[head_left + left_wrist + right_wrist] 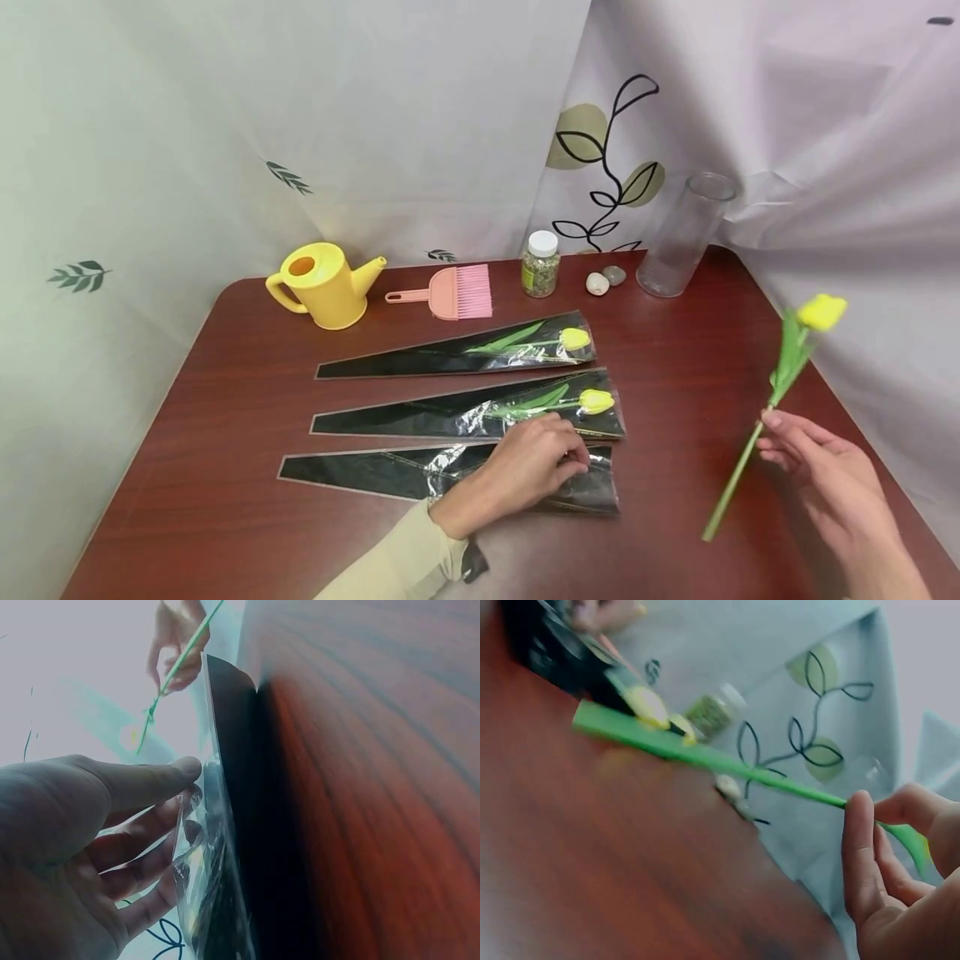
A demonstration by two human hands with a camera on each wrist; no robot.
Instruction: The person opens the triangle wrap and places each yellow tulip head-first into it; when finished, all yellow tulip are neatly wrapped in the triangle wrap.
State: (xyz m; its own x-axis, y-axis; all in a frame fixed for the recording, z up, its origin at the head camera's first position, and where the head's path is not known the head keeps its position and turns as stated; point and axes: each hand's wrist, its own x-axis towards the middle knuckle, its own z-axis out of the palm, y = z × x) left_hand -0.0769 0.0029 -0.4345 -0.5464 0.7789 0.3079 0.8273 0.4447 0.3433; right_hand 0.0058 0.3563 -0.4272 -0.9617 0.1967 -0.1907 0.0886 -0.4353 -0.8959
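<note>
In the head view, my right hand [832, 475] pinches the stem of a yellow artificial tulip [787, 362] at the table's right side, bloom up and stem end slanting down to the left. My left hand [528, 462] is at the wide end of the nearest black-and-clear flower sleeve [345, 471]. In the left wrist view, its thumb and fingers pinch the sleeve's clear film [196, 862], lifted off the black backing. Beyond it lie two more sleeves, a middle one [405, 421] and a far one [405, 362], each with a yellow tulip inside.
Along the back of the dark red table [225, 375] stand a yellow watering can [333, 287], a pink brush with dustpan [444, 293], a white-lidded jar [541, 267], two stones [597, 284] and a tall clear glass vase [675, 242]. Patterned curtain hangs behind.
</note>
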